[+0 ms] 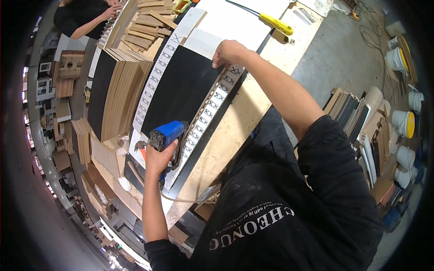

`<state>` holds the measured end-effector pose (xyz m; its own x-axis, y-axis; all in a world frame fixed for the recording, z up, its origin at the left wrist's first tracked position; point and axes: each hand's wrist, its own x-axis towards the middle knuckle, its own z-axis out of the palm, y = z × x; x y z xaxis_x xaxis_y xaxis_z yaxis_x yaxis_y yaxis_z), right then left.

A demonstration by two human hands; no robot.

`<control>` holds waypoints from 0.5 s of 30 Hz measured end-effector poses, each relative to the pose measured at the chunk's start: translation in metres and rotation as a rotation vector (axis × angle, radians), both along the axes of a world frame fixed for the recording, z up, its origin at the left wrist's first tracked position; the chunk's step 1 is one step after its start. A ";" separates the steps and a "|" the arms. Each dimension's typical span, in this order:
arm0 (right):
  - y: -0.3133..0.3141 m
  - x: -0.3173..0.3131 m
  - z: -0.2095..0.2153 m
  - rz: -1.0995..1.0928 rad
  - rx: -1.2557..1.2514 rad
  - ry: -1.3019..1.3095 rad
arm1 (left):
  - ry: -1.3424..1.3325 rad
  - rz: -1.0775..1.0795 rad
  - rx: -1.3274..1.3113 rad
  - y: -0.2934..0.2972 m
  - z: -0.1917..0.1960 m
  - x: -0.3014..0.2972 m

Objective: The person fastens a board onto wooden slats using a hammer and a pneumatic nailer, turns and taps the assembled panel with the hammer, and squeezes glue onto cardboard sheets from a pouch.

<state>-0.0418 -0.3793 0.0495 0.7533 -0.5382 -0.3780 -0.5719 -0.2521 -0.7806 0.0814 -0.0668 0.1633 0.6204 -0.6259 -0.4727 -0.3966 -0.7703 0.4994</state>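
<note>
My left hand (159, 158) is closed round the grip of a blue and black nail gun (168, 133), above the near end of a curved black panel (178, 92). A thin hose (181, 200) runs from the gun's lower end. At the panel's far right corner, my right hand (229, 53) has its fingers bent and pressed together, close to the end of a thin wooden strip (209, 97). What the fingertips pinch is hidden. White strips with black cross marks (210, 105) border the panel on both sides.
A yellow-handled tool (275, 23) lies at the bench's far end. Stacked curved boards (124, 90) and loose wooden pieces (147, 27) lie to the left. Another person (83, 18) works at the far left. Buckets (402, 123) and leaning panels (350, 110) stand at right.
</note>
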 end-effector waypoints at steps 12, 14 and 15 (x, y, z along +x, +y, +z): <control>0.000 0.001 0.000 -0.008 0.026 0.020 | 0.038 0.019 -0.049 -0.023 0.003 -0.004; 0.001 0.002 0.001 -0.006 0.037 0.025 | 0.026 0.012 -0.036 -0.025 0.002 -0.005; 0.001 0.001 0.000 -0.017 0.037 0.016 | 0.014 0.005 -0.024 -0.027 0.001 -0.006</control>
